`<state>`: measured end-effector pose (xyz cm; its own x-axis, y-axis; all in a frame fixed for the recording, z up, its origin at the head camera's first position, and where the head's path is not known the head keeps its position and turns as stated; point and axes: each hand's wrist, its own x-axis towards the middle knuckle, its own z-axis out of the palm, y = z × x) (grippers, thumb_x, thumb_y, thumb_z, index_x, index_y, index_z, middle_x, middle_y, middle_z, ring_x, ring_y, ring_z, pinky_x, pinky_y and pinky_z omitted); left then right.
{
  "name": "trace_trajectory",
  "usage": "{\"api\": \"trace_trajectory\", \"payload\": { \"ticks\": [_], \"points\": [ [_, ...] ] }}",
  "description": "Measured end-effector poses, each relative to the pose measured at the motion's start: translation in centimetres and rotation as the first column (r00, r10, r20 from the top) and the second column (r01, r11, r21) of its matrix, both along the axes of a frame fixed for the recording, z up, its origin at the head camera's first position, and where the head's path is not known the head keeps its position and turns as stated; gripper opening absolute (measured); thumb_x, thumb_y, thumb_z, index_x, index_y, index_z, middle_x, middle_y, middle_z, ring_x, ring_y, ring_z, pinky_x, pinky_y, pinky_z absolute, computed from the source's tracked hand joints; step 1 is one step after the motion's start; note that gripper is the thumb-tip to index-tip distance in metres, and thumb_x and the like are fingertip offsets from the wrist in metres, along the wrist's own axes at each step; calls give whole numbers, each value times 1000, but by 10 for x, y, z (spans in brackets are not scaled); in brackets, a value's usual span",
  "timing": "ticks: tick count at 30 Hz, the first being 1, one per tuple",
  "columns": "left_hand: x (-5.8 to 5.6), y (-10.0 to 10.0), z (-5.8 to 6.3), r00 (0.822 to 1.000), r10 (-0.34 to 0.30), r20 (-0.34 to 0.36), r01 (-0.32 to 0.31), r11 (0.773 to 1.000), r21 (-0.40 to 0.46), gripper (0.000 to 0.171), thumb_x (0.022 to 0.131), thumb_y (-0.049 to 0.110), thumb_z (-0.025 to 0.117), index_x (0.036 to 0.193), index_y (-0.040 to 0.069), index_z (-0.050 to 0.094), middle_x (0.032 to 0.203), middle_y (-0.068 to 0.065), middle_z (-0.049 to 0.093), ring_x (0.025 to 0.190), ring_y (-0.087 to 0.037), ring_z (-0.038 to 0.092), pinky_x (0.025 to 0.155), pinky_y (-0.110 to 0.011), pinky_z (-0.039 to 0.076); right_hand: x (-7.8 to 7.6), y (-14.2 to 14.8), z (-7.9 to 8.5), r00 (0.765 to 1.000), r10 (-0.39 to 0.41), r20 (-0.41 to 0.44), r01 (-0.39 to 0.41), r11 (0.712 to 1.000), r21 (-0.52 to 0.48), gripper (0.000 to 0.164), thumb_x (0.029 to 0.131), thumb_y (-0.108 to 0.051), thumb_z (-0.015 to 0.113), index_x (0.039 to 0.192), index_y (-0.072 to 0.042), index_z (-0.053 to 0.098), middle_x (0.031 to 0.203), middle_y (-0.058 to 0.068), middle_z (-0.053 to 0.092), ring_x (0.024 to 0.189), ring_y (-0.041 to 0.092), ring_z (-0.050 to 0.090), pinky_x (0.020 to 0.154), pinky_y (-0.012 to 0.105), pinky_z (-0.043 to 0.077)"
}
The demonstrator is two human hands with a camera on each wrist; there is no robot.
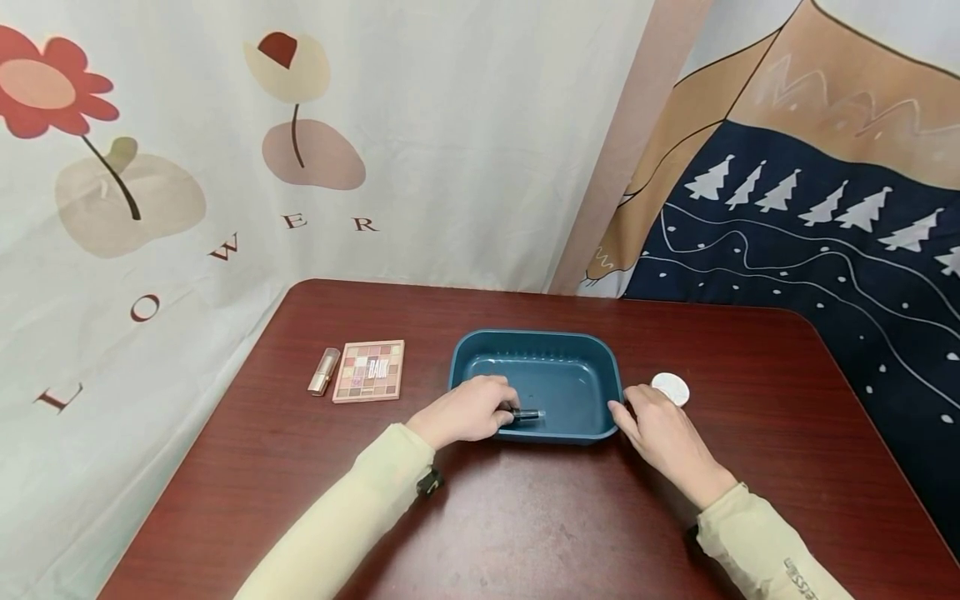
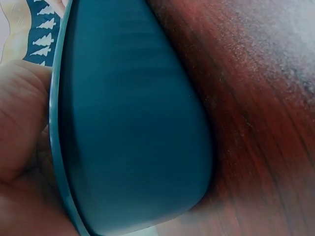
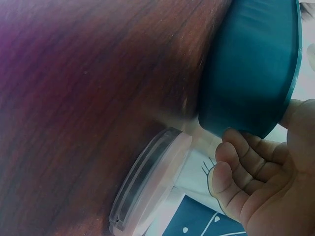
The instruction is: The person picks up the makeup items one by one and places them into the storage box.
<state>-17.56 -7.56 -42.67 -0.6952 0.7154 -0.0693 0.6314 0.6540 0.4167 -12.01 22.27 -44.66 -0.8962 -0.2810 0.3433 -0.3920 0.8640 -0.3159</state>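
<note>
Soft glare on the tabletop (image 1: 510,517)

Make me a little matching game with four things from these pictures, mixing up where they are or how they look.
Things:
1. Palette
2. Tub
3. Round case
4. Dark tube

Descriptions:
A. White on top, lying to the right of the biggest container
B. Held in the fingers of the left hand
C. Flat, with rows of small coloured squares
D. Blue-green, with the right hand at its edge

Right pairs: 1-C, 2-D, 3-A, 4-B
</note>
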Motion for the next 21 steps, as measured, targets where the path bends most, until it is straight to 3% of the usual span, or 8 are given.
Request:
{"api": "trace_trajectory", "payload": {
  "ticks": [21],
  "points": [
    [-11,7,-2,987,33,159,-33,999,-4,6,91,9,78,90,15,81,82,6,75,77,-8,66,73,-26,54,0,0,-2,1000,-5,1,5,1000,-5,21,97,-14,69,79,-8,57,74,2,51,68,16,48,61,34,47]
  ]
}}
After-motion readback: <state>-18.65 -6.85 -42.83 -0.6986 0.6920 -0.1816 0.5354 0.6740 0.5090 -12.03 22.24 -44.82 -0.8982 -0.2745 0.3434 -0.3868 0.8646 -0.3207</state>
